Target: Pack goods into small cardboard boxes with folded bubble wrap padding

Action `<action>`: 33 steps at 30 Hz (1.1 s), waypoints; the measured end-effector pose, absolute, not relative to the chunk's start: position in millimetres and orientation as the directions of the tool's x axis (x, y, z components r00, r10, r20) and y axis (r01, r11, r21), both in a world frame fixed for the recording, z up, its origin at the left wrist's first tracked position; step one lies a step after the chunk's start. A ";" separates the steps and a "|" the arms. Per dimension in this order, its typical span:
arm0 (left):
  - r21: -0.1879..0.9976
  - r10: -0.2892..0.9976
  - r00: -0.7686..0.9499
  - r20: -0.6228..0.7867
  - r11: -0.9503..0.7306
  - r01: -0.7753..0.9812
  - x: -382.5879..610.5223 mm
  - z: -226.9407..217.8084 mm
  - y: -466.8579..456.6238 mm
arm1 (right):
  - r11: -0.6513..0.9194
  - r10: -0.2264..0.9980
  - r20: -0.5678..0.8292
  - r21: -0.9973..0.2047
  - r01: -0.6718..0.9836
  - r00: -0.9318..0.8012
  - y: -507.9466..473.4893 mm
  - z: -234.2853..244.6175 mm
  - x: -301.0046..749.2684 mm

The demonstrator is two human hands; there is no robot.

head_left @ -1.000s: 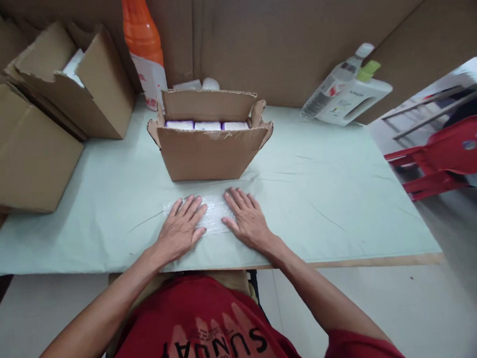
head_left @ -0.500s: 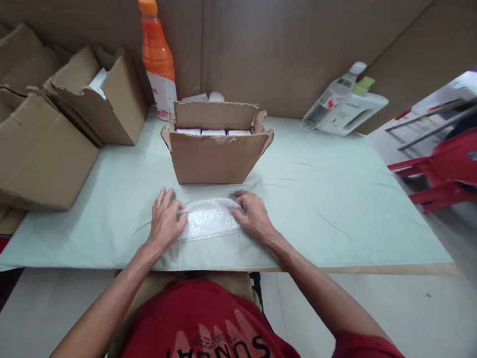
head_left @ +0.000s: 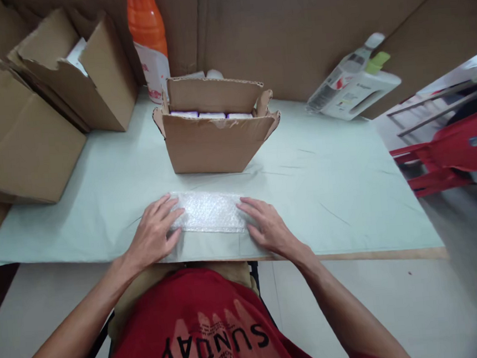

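Observation:
A folded piece of bubble wrap [head_left: 208,211] lies flat on the pale green table cover [head_left: 331,193], close to the near edge. My left hand [head_left: 154,236] rests on its left end, fingers stretched out flat. My right hand [head_left: 268,227] lies on its right end, also flat with the fingers apart. Just beyond the wrap stands a small open cardboard box [head_left: 217,136] with white and purple packs [head_left: 212,115] in a row inside.
Bigger open cartons [head_left: 27,108] crowd the left of the table. An orange bottle [head_left: 149,42] stands behind the small box against a cardboard wall. White bottles [head_left: 353,82] lie at the back right. Red plastic chairs [head_left: 457,151] stand off to the right.
Both hands gripped and lifted the far edge of the bubble wrap, folded it toward me, then flattened out again on its two ends. The wrap now lies doubled and narrower.

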State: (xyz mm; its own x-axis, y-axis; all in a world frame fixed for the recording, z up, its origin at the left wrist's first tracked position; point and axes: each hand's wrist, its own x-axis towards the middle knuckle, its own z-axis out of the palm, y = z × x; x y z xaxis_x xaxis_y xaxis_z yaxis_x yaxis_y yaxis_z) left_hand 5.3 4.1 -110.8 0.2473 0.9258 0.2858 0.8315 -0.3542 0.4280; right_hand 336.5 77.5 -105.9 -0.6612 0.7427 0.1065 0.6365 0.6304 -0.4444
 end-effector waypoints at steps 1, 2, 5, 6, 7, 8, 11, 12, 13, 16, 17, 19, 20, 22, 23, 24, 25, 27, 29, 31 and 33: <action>0.415 0.918 0.291 0.270 -0.384 0.825 4.5 -111.9 -1.1 | 0.681 0.693 0.072 -0.391 0.619 -0.717 75.9 -104.5 337.3; 0.405 0.913 0.322 0.251 -0.401 0.822 4.3 -112.7 -4.2 | 0.717 0.658 0.048 -0.343 0.607 -0.751 75.5 -103.7 336.3; 0.384 0.914 0.349 0.208 -0.405 0.830 6.8 -114.8 -3.1 | 0.764 0.622 0.069 -0.271 0.585 -0.780 80.3 -105.8 325.3; 0.380 0.916 0.346 0.201 -0.399 0.835 8.4 -115.2 -0.8 | 0.765 0.623 0.094 -0.281 0.580 -0.777 82.7 -107.3 320.8; 0.377 0.919 0.339 0.199 -0.391 0.840 10.0 -115.4 1.5 | 0.758 0.630 0.118 -0.311 0.574 -0.768 84.8 -108.4 316.6; 0.379 0.923 0.328 0.202 -0.383 0.843 11.5 -115.2 3.4 | 0.741 0.643 0.135 -0.359 0.568 -0.754 86.1 -108.4 313.0; 0.449 0.940 0.238 0.246 -0.328 0.831 13.3 -108.8 5.4 | 0.611 0.735 0.147 -0.568 0.551 -0.662 84.4 -100.3 306.8; 0.499 0.948 0.178 0.263 -0.291 0.816 12.6 -104.3 5.2 | 0.540 0.778 0.135 -0.643 0.543 -0.614 82.7 -95.4 306.1; 0.557 0.958 0.108 0.267 -0.244 0.794 11.2 -98.8 5.2 | 0.460 0.821 0.114 -0.713 0.530 -0.559 81.1 -90.2 305.9; 0.704 0.982 -0.072 0.172 -0.071 0.707 3.7 -82.4 8.6 | 0.226 0.909 0.016 -0.858 0.462 -0.417 81.2 -80.4 308.3; 0.726 0.988 -0.100 0.119 -0.018 0.688 0.9 -79.5 11.2 | 0.173 0.923 -0.017 -0.875 0.452 -0.385 83.4 -80.7 310.2; 0.722 0.990 -0.128 0.061 0.045 0.691 -2.8 -79.5 17.0 | 0.150 0.943 -0.029 -0.852 0.502 -0.331 89.5 -86.1 315.2; 0.700 0.988 -0.139 0.073 0.049 0.713 -2.9 -82.0 19.4 | 0.180 0.952 0.001 -0.809 0.559 -0.305 92.3 -90.1 317.6; 0.627 0.976 -0.141 0.167 0.005 0.779 1.8 -88.9 21.1 | 0.278 0.954 0.112 -0.681 0.677 -0.279 94.2 -97.4 319.1; 0.584 0.964 -0.125 0.236 -0.038 0.811 7.0 -92.2 20.3 | 0.333 0.941 0.171 -0.615 0.714 -0.292 92.5 -99.7 316.8; 0.544 0.949 -0.092 0.301 -0.092 0.834 13.8 -94.8 18.6 | 0.388 0.922 0.214 -0.561 0.732 -0.324 88.9 -101.2 312.0; 0.511 0.935 -0.044 0.353 -0.152 0.846 21.7 -97.0 16.5 | 0.441 0.897 0.236 -0.521 0.731 -0.373 84.0 -101.9 304.5; 0.466 0.917 0.083 0.391 -0.275 0.841 37.8 -101.0 12.6 | 0.559 0.825 0.230 -0.468 0.684 -0.517 72.4 -103.3 284.2; 0.451 0.911 0.199 0.361 -0.357 0.818 48.7 -107.0 11.2 | 0.672 0.719 0.186 -0.429 0.603 -0.669 63.5 -107.4 265.8; 0.465 0.911 0.260 0.321 -0.391 0.794 50.2 -115.7 12.5 | 0.735 0.642 0.141 -0.393 0.553 -0.753 60.0 -114.0 261.7; 0.497 0.909 0.277 0.312 -0.405 0.767 43.8 -124.6 14.4 | 0.729 0.657 0.123 -0.355 0.585 -0.744 60.2 -120.1 277.2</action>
